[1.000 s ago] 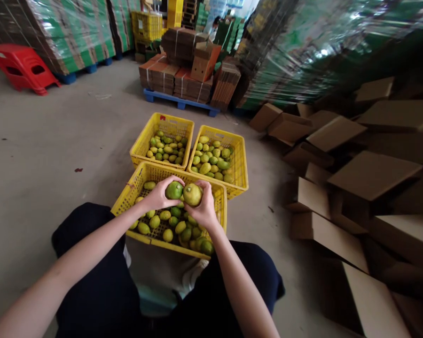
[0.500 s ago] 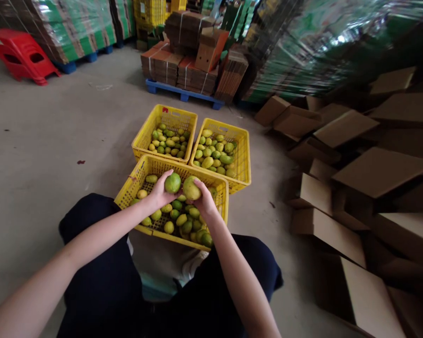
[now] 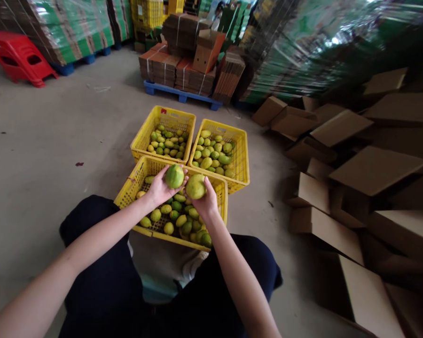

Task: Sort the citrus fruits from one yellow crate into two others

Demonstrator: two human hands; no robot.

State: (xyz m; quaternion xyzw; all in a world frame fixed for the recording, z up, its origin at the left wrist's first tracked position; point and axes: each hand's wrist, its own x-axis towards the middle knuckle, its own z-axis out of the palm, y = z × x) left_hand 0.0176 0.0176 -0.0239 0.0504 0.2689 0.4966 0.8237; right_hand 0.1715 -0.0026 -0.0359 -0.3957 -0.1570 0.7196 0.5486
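- The left hand (image 3: 164,187) is half curled, palm turned up, cradling a green fruit (image 3: 175,176) that shows yellowish streaks on its skin.
- Its fingers reach under and beyond the fruit, with the fingertips coming out on the side toward the other hand; the grip looks loose, and most of the fruit's upper face is uncovered.
- The right hand (image 3: 207,203) is curled around a larger-looking yellow-green fruit (image 3: 196,186), the thumb laid along its right side and the other fingers mostly hidden beneath or behind it.
- The two held fruits are side by side, just apart, with the left fingertips in the narrow space between them; whether those fingertips touch the yellow-green fruit, I cannot tell.
- Both hands are raised above the near crate (image 3: 221,202), a yellow one with slotted walls, over its far half.
- Below them, loose fruit (image 3: 181,220) in greens and yellows lies scattered across the bottom of that crate, gathered more thickly toward the right.
- Beyond it are the far left crate (image 3: 141,136) and the far right crate (image 3: 242,150), side by side and also yellow, each holding more of the same fruit.
- All three crates are on the grey floor (image 3: 74,141), in front of the person's dark-clothed knees (image 3: 95,225).
- Cardboard boxes (image 3: 377,169) lie piled off to the right.
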